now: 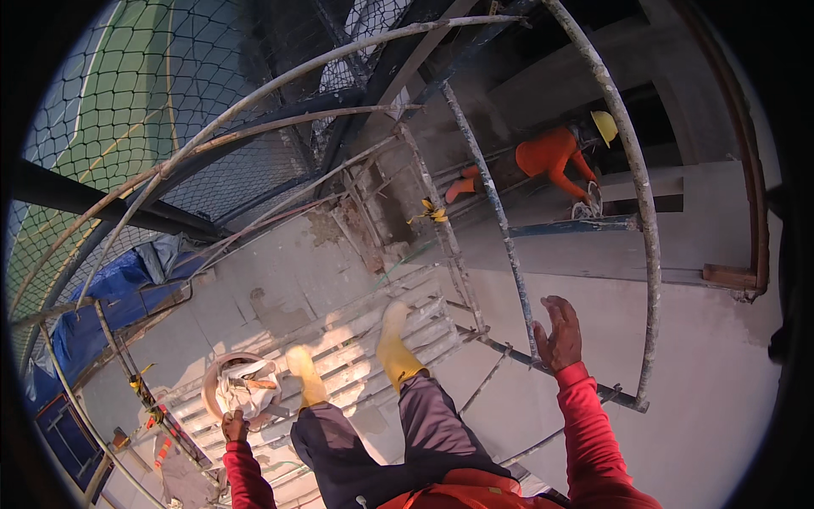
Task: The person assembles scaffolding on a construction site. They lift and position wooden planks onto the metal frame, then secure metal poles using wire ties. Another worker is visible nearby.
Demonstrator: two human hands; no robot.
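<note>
At the lower left, my left hand [235, 426] is closed at the near rim of a round, pinkish-brown bucket [209, 389]. The bucket stands on the slatted platform [348, 373] and holds a crumpled whitish cloth or sack [236, 395]. On top of that lies a small orange-brown piece, perhaps a tool handle [261, 384]. My right hand [561, 335] is raised with fingers apart and holds nothing. It is beside the lower end of a paint-spattered scaffold pole [502, 216]; whether it touches the pole I cannot tell.
My yellow boots [398, 348] stand on the slats. Curved scaffold tubes [649, 212] rise around me. A co-worker in orange with a yellow helmet [604, 127] bends over a ledge at upper right. Netting [127, 93] and blue tarpaulin [119, 284] are at left, a pale wall [695, 356] at right.
</note>
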